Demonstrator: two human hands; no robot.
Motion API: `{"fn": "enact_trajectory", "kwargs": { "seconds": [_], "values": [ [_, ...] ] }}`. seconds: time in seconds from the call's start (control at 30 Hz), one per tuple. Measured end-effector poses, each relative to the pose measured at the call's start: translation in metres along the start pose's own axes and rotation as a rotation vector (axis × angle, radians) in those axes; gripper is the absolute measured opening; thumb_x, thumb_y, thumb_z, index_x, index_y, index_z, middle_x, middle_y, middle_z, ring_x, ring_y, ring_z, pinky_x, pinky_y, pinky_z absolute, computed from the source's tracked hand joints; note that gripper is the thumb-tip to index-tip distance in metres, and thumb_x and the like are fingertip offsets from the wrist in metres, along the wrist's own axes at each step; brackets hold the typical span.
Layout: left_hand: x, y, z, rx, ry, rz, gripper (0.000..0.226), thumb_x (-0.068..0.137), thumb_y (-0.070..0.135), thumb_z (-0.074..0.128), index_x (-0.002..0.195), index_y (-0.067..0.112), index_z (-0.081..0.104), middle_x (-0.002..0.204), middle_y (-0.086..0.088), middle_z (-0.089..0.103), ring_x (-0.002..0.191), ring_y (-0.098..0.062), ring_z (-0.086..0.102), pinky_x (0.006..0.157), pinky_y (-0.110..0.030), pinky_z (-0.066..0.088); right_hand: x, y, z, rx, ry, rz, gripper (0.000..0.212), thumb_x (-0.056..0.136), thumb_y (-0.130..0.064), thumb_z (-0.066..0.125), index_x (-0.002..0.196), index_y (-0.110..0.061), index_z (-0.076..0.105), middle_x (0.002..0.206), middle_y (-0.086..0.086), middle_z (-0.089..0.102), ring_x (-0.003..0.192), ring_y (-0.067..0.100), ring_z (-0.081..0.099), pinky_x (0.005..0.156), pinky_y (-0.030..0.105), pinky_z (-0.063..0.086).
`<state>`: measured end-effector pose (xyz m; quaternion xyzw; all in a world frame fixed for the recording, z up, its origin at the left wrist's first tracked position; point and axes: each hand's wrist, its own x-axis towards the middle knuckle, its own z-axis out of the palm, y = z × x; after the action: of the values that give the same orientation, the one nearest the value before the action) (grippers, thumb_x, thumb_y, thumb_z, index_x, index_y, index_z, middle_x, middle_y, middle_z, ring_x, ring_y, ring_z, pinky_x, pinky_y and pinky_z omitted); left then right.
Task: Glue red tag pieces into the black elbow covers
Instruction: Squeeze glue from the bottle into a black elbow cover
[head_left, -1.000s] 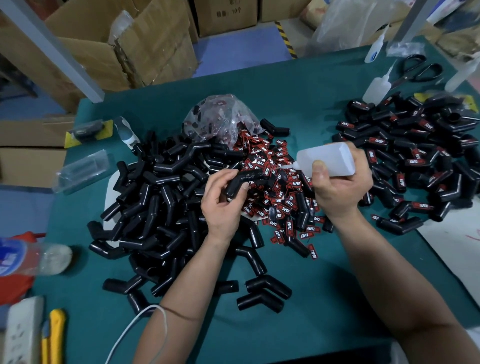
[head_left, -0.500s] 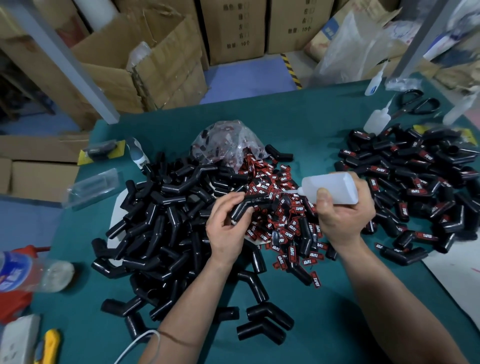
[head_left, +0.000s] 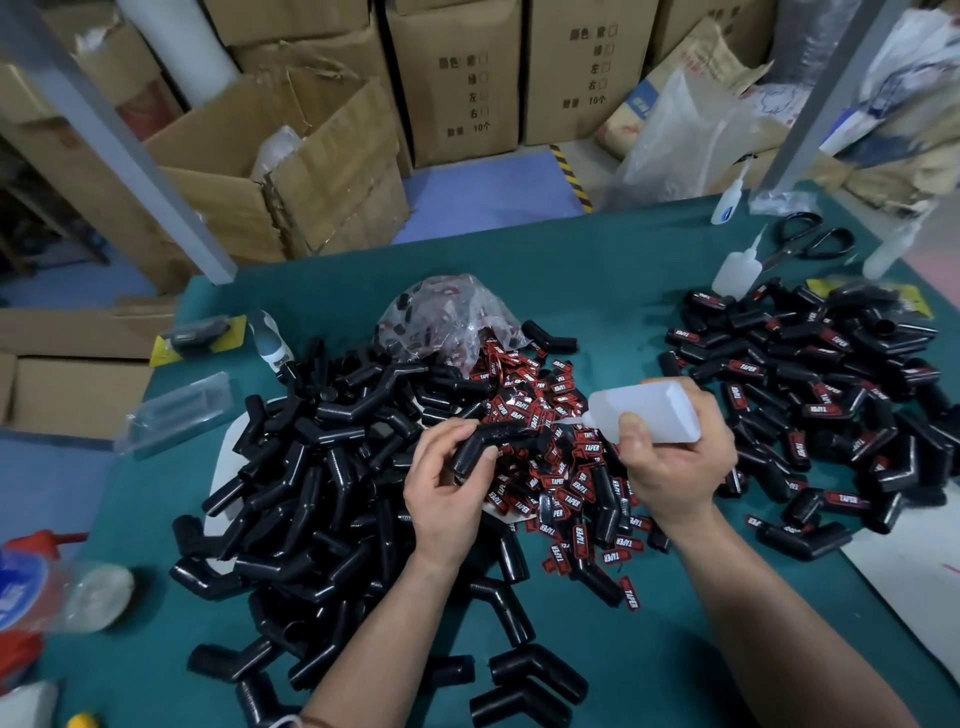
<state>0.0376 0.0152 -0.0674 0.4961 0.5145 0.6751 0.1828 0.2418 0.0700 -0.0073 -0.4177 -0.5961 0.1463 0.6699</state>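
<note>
My left hand grips a black elbow cover above the middle of the green table. My right hand holds a white glue bottle tipped sideways, its nozzle pointing left at the end of that cover. Beneath both hands lies a heap of red tag pieces printed TAPER. A big pile of bare black covers fills the left side. Covers with red tags on them are heaped at the right.
A clear bag of tags lies behind the heap. Spare glue bottles, scissors and a yellow card sit at the back right. A plastic bottle lies at the left edge. Cardboard boxes stand beyond the table.
The view has tilted upward, showing more boxes. My left hand has turned the cover up off the heap, and the glue nozzle has come close to its end.
</note>
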Motion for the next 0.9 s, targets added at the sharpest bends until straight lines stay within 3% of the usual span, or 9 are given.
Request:
{"fn": "enact_trajectory", "kwargs": {
  "seconds": [0.17,0.33,0.47,0.73,0.83,0.9],
  "values": [
    [0.0002,0.0016,0.0,0.008,0.002,-0.001,0.037,0.09,0.022,0.078,0.119,0.043,0.07,0.121,0.014,0.068,0.114,-0.018,0.067,0.102,-0.026,0.051,0.0012,-0.0032,0.0007,0.028,-0.005,-0.014,0.027,0.079,-0.026,0.066,0.095,-0.006,0.058,0.084,0.007,0.058,0.082,-0.01,0.058,0.065,0.01,0.044],
    [0.001,0.0029,-0.0002,0.006,-0.011,0.001,0.039,0.088,0.019,0.078,0.119,0.041,0.072,0.121,0.014,0.068,0.114,-0.015,0.067,0.101,-0.024,0.052,-0.0001,-0.0028,0.0024,0.028,0.009,-0.02,0.041,0.087,-0.035,0.067,0.092,0.004,0.06,0.082,0.011,0.06,0.083,-0.01,0.059,0.065,0.009,0.044],
    [0.0004,0.0029,-0.0003,0.007,-0.016,0.002,0.038,0.088,0.02,0.078,0.119,0.039,0.072,0.121,0.014,0.068,0.114,-0.017,0.067,0.102,-0.027,0.052,0.0003,-0.0084,0.0039,0.073,-0.011,-0.016,0.046,0.092,-0.052,0.063,0.096,-0.007,0.056,0.084,0.009,0.059,0.082,-0.008,0.058,0.064,0.011,0.045],
    [-0.0014,0.0029,-0.0009,-0.001,-0.017,-0.026,0.037,0.088,0.02,0.078,0.118,0.04,0.073,0.121,0.015,0.068,0.115,-0.021,0.068,0.1,-0.04,0.055,0.0025,-0.0072,0.0022,0.103,0.011,0.008,0.048,0.092,-0.052,0.064,0.095,-0.005,0.059,0.084,0.004,0.059,0.08,-0.008,0.059,0.062,0.012,0.044],
    [-0.0013,0.0057,0.0002,0.01,-0.024,-0.03,0.034,0.088,0.019,0.077,0.119,0.033,0.072,0.121,0.018,0.068,0.114,-0.017,0.067,0.102,-0.034,0.053,0.0001,-0.0067,0.0026,0.109,0.018,0.019,0.049,0.091,-0.052,0.064,0.095,-0.004,0.059,0.083,0.007,0.059,0.079,-0.009,0.057,0.06,0.014,0.044],
    [-0.0016,0.0051,0.0003,0.011,-0.028,-0.041,0.034,0.089,0.018,0.077,0.12,0.03,0.071,0.121,0.019,0.068,0.115,-0.016,0.067,0.102,-0.03,0.052,-0.002,-0.0067,0.003,0.12,0.009,0.016,0.041,0.089,-0.047,0.067,0.094,-0.008,0.058,0.084,-0.002,0.061,0.079,-0.009,0.057,0.062,0.013,0.044]
  ]
}}
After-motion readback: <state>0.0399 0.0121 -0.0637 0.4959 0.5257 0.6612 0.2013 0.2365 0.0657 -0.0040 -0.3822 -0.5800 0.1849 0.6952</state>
